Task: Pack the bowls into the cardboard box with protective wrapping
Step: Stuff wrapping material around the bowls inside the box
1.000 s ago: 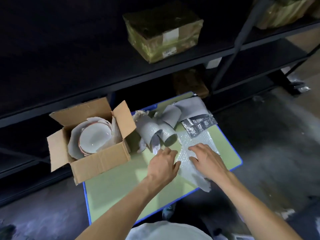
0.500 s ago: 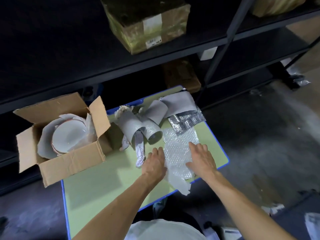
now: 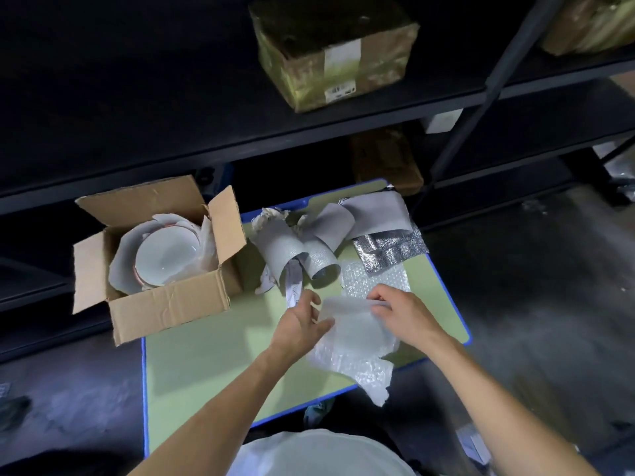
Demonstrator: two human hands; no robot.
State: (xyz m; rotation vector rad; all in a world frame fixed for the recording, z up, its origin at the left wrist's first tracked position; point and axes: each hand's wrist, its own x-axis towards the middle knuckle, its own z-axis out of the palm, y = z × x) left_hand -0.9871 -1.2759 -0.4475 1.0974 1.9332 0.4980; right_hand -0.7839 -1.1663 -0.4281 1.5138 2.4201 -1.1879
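So the person has both hands on a sheet of bubble wrap (image 3: 357,341) at the near right part of the green worktop (image 3: 206,365). The left hand (image 3: 302,321) has its fingers curled and pinches the sheet's left edge, and the right hand (image 3: 402,310) pinches the top edge between thumb and fingers, so that end is lifted a bit. The lower end of the sheet droops over the near edge of the worktop. The cardboard box (image 3: 171,304) sits at the far left corner with its flaps open, well apart from the hands. Inside it there's a white bowl (image 3: 168,255), mouth up, nested in grey wrapping paper (image 3: 120,266) that pokes up around it; there looks to be another rim right under it, but it's hard to tell how many are stacked. Just beside the box, in the middle back of the worktop, lie a few curled rolls of grey foam sheet (image 3: 285,249), and to the right of those a crinkly silver foil piece (image 3: 391,249). Behind everything is a dark shelf (image 3: 240,139) with a taped brown parcel (image 3: 330,49) on it.
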